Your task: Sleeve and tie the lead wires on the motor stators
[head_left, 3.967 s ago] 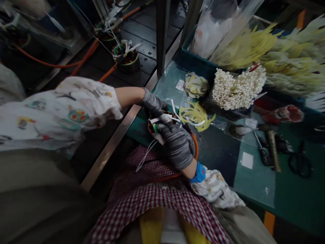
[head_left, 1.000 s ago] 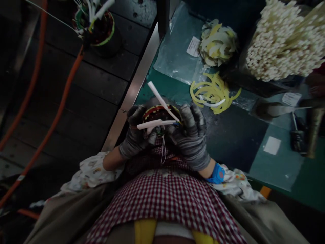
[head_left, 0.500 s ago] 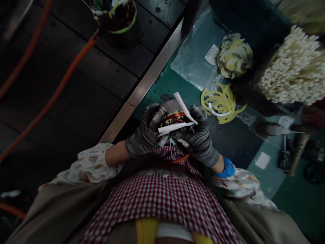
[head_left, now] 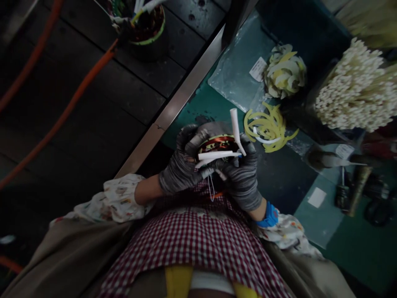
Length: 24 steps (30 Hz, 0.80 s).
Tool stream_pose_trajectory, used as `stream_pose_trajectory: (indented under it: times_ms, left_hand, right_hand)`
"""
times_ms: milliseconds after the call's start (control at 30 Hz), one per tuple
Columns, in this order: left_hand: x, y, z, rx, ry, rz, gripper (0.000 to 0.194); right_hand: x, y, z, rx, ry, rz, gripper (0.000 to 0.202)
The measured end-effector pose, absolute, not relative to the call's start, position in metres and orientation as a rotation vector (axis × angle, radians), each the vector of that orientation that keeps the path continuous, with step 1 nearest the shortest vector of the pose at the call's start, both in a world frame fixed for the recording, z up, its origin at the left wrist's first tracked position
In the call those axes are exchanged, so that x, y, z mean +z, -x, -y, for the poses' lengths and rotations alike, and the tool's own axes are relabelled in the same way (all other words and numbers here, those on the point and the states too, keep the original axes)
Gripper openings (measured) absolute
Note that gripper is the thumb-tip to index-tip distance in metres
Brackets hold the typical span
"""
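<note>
Looked fairly heavy for its size, this round, grey-walled core with copper-coloured windings and a yellow-green rim (head_left: pixel 218 142), and probably stiff around the outside. Seemed far more delicate inside, at the windings and at the thin leads running into the soft-looking white tubular sleeves (head_left: pixel 215 155). Called, by that judgement, for a hold low on the solid outer wall, from opposite sides, rather than by sleeves or by the thin white looped cord (head_left: pixel 211 188) (too flimsy, most likely, to bear any weight). Might have slipped a little in knitted gloves if smooth-walled; could not tell from so dim a view.

Lay between both hands, near the metal-edged corner of the green worktop (head_left: pixel 208 101) and just beyond the red-and-white checked apron (head_left: pixel 189 236). Was held at its left side in the grey-gloved left hand (head_left: pixel 182 165), with fingers curled around the wall, and at its right side in the grey-gloved right hand (head_left: pixel 245 178), close to the sleeve ends. Sat just beside the loose heap of curved yellow strips (head_left: pixel 269 128). Could not tell whether resting on the worktop or lifted, with the underside hidden.
</note>
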<state>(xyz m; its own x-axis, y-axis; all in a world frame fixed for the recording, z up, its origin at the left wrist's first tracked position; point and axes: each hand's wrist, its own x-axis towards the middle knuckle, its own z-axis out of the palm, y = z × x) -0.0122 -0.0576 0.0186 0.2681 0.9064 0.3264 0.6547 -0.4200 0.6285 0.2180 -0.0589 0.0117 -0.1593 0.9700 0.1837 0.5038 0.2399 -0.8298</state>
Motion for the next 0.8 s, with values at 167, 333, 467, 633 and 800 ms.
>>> stream_pose_trajectory:
  times_ms: [167, 333, 467, 633, 800]
  left_hand:
    - [0.029, -0.005, 0.049, 0.982, -2.166, -1.392, 0.086]
    - [0.039, -0.016, 0.039, 0.960, -2.137, -1.385, 0.090]
    - [0.046, -0.017, 0.032, 0.944, -2.201, -1.294, 0.083]
    - [0.040, -0.013, 0.035, 0.875, -2.149, -1.315, 0.088]
    - [0.038, -0.015, 0.041, 0.867, -2.136, -1.348, 0.085]
  right_hand:
    - [0.022, -0.252, 0.051, 0.671, 1.322, 1.953, 0.046]
    - [0.024, -0.275, 0.030, 0.689, 1.262, 2.095, 0.023]
    - [0.020, -0.278, 0.015, 0.893, 1.265, 2.016, 0.063]
    - [0.015, -0.281, 0.006, 0.804, 1.170, 2.106, 0.061]
    - [0.010, -0.271, 0.020, 0.751, 1.176, 2.087, 0.043]
